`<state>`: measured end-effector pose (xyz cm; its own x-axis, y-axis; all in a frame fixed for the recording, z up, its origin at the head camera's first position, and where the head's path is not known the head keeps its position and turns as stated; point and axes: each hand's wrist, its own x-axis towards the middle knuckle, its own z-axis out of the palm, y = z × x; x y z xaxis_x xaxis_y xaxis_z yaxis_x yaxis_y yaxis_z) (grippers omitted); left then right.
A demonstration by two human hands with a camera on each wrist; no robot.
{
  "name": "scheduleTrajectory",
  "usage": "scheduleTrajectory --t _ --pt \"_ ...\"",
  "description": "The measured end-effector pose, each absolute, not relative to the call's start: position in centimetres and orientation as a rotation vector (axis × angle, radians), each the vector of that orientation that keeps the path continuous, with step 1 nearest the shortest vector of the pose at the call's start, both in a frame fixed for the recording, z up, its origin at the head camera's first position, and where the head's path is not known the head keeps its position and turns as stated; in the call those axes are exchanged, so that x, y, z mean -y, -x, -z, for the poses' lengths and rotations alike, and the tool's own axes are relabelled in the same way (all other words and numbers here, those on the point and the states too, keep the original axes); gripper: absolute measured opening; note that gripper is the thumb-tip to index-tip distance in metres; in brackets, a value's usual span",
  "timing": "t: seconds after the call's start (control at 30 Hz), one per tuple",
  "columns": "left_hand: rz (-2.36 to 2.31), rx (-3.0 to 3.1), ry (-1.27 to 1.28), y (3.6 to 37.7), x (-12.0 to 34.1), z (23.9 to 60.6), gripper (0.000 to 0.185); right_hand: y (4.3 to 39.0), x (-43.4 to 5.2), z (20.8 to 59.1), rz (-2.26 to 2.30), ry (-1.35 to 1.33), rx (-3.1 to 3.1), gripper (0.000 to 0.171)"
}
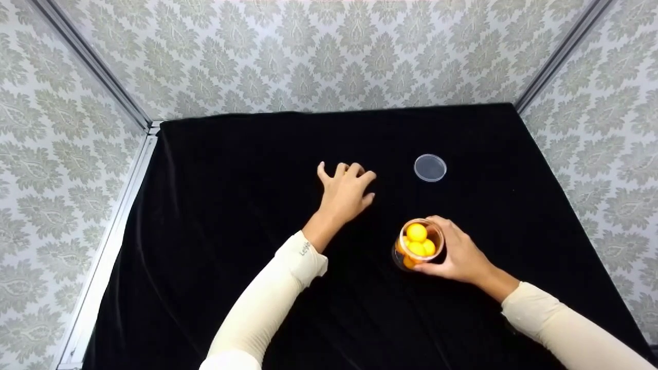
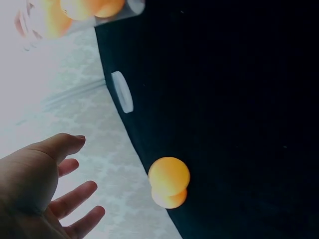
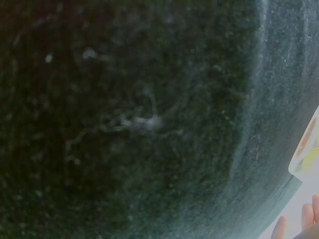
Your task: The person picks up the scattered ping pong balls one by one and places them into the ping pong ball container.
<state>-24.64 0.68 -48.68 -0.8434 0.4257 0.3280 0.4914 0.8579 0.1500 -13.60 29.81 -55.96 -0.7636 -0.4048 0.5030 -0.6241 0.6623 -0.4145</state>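
Observation:
My right hand (image 1: 457, 252) grips a clear plastic jar (image 1: 398, 257) around its side, thumb near and fingers far. Several orange ping-pong balls (image 1: 417, 241) fill the jar, whose mouth faces up uncovered. Farther left, my left hand (image 1: 343, 194) hovers palm down over the black cloth with bent, spread fingers and nothing in its grasp. Two more orange balls (image 2: 169, 180) show close in front of that hand in the left wrist view; the hand hides them in the head view. At the right wrist view's edge appear a bit of the jar (image 3: 310, 154) and some fingertips (image 3: 307, 215).
A round clear lid (image 1: 430, 168) lies on the black cloth (image 1: 247, 169) beyond the jar. Patterned wall panels (image 1: 329, 56) stand behind and at both sides, with a metal frame rail (image 1: 110, 231) along the left edge.

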Motion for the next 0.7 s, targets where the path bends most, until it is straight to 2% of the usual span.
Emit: scheduleTrajectory --t 0.7 --pt "0.234 2.919 0.547 26.3 0.8 52.4 0.045 13.6 -29.8 56.1 -0.822 -0.807 2.512 0.106"
